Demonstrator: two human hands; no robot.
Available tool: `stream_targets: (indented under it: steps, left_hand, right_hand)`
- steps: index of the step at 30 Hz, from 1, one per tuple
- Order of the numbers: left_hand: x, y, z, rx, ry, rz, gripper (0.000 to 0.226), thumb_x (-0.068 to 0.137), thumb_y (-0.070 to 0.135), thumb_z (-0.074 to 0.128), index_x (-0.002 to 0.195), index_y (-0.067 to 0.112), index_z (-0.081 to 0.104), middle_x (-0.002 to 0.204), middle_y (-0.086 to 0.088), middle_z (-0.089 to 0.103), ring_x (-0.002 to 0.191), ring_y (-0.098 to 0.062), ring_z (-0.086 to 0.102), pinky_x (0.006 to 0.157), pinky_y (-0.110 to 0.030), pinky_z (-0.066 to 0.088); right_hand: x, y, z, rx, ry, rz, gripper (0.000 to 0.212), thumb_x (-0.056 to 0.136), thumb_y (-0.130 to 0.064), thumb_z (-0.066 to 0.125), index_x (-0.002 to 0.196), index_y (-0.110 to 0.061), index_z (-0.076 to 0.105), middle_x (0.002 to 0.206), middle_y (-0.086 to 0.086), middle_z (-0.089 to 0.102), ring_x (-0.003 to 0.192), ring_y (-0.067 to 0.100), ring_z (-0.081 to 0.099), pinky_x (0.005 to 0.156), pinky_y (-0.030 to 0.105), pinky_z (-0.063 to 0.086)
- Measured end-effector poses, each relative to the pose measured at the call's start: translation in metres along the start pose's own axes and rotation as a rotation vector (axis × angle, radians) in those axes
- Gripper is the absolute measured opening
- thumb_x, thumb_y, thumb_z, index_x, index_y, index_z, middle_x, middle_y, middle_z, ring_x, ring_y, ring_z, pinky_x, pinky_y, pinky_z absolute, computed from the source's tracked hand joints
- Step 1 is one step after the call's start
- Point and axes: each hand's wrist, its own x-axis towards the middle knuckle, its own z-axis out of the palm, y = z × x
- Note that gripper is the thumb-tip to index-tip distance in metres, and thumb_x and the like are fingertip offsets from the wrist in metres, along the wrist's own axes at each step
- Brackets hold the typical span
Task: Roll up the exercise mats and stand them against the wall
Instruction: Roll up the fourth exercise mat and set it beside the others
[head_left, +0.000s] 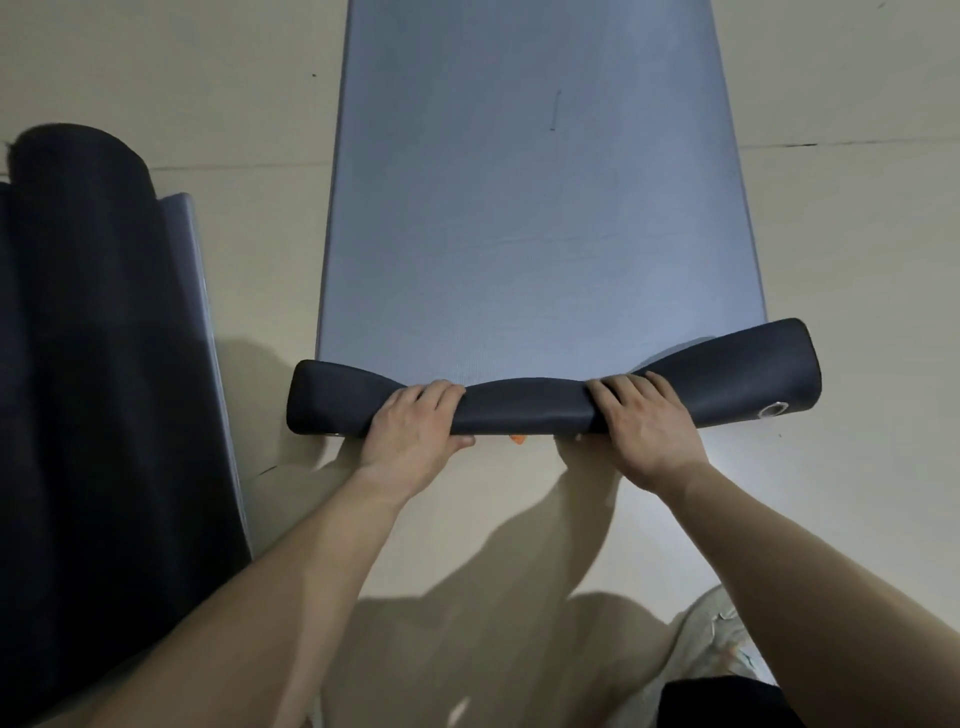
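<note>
Both hands, left and right, fingers curled gripping rolled end of blue mat on beige floor; second mat at 9 o'clock.

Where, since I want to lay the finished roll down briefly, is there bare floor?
Bare floor lies in the strip between the dark mat and the blue mat, and more widely right of the blue mat. Crowded near the person: the left hand and right hand grip the rolled end, with a shoe below.
</note>
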Motion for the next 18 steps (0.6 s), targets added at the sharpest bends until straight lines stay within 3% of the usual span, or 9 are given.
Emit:
stream_targets:
  steps: [3,7,10,13,16,18]
  left_hand:
    - [-0.006,0.001,-0.022,-0.037,-0.097,-0.056,0.055,0.094,0.058,0.059,0.133,0.020,0.053,0.127,0.000,0.060,0.114,-0.023,0.059,0.095,-0.037,0.046]
    - [-0.012,-0.011,-0.053,-0.089,-0.305,-0.079,0.050,0.096,0.065,0.050,0.122,0.023,0.057,0.116,-0.001,0.066,0.105,-0.025,0.061,0.082,-0.038,0.044]
    - [-0.007,-0.021,-0.063,-0.143,-0.484,-0.101,0.043,0.096,0.067,0.049,0.104,0.026,0.054,0.103,-0.001,0.064,0.090,-0.022,0.058,0.074,-0.037,0.043]
    - [0.008,-0.027,-0.062,-0.202,-0.568,-0.150,0.050,0.094,0.070,0.049,0.113,0.024,0.058,0.115,-0.003,0.065,0.092,-0.020,0.056,0.073,-0.037,0.042]
    - [0.028,-0.025,-0.054,-0.037,-0.417,-0.142,0.054,0.094,0.071,0.045,0.122,0.027,0.059,0.122,-0.005,0.065,0.106,-0.027,0.057,0.085,-0.039,0.040]
    - [0.042,-0.018,-0.046,0.055,-0.212,-0.166,0.047,0.093,0.070,0.048,0.117,0.031,0.061,0.121,-0.003,0.062,0.118,-0.027,0.053,0.095,-0.041,0.035]
  right_hand:
    - [-0.003,0.001,-0.025,0.062,-0.114,-0.014,0.041,0.100,-0.050,0.053,0.133,-0.025,0.053,0.119,-0.001,0.064,0.111,0.024,0.061,0.104,0.036,0.040]
    - [-0.008,-0.003,-0.062,0.076,-0.274,-0.017,0.053,0.094,-0.076,0.041,0.099,-0.024,0.050,0.092,-0.004,0.060,0.082,0.023,0.058,0.068,0.038,0.041]
    - [-0.001,-0.006,-0.068,0.132,-0.406,0.007,0.058,0.091,-0.081,0.040,0.088,-0.023,0.047,0.079,-0.004,0.055,0.076,0.023,0.056,0.067,0.038,0.042]
    - [0.019,-0.005,-0.067,0.186,-0.524,0.044,0.056,0.090,-0.081,0.043,0.082,-0.026,0.046,0.081,-0.005,0.054,0.083,0.024,0.056,0.072,0.038,0.041]
    - [0.041,0.003,-0.063,0.285,-0.591,0.114,0.057,0.088,-0.081,0.048,0.089,-0.024,0.050,0.092,-0.001,0.060,0.088,0.025,0.058,0.076,0.039,0.042]
    - [0.047,0.006,-0.060,0.235,-0.458,0.144,0.060,0.087,-0.080,0.051,0.100,-0.022,0.052,0.099,0.001,0.065,0.092,0.027,0.061,0.079,0.041,0.045]
